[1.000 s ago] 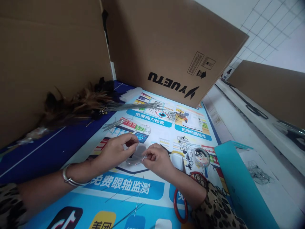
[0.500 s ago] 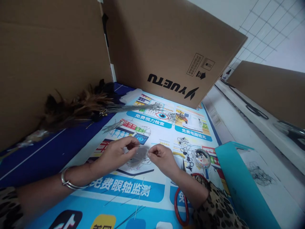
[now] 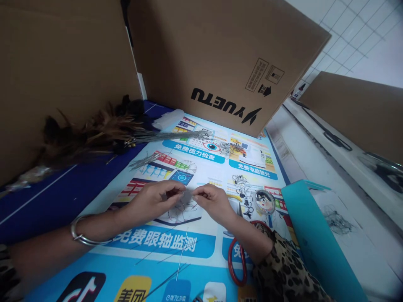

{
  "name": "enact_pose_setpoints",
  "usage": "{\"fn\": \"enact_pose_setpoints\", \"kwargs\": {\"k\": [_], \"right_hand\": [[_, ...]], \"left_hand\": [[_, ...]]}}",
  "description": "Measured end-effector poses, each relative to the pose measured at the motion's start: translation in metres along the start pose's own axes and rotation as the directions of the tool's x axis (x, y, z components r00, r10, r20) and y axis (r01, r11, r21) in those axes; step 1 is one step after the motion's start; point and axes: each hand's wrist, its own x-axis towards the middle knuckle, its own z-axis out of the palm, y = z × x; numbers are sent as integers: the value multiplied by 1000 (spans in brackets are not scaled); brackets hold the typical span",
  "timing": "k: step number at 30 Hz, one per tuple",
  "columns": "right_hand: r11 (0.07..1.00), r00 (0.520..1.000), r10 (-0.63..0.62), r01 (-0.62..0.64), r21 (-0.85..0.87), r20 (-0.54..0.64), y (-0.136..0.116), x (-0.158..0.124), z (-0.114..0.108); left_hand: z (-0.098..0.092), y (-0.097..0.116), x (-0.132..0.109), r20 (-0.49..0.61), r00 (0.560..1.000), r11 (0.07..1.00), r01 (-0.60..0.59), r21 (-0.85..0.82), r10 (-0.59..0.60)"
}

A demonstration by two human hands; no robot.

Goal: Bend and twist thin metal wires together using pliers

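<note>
Over the printed mat (image 3: 201,268), my left hand (image 3: 160,197) has thumb and forefinger pinched at a small item too fine to make out. Close on its right, my right hand (image 3: 214,203) is also closed in a pinch, and what it holds is too small to name. A narrow gap separates the fingertips. Thin wire pieces (image 3: 182,212) lie beneath and between the hands. One straight silvery wire (image 3: 181,253) and several dark ones lie nearer to me. Red-handled scissors (image 3: 234,268) rest under my right forearm.
Feathers (image 3: 97,130) and a wire bundle (image 3: 170,136) lie at the back left. Cardboard boxes (image 3: 226,50) stand behind. Small black parts (image 3: 245,197) and a round tin (image 3: 264,202) sit right of my hands, beside a teal box (image 3: 315,235) holding tangled wire.
The camera view has shifted slightly. My right hand's fingertips have moved a little up, and the thin item seen at them before is less distinct now.
</note>
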Motion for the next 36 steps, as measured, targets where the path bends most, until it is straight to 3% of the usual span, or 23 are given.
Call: {"fn": "enact_pose_setpoints", "kwargs": {"k": [11,20,28,36], "right_hand": [[988,993,-103,109,-111,62,1,4,-4],[994,996,-27,35,-104,80,1,6,-3],[993,990,108,-111,32,85,7,9,5],[994,993,97,-99,35,65,3,9,7]], "left_hand": [[1,-1,-1,68,995,997,-77,-20,78],[0,4,0,138,989,998,-55,-37,59],[1,2,3,173,983,996,-42,-83,56],[1,7,4,149,986,994,-60,-94,74]]}}
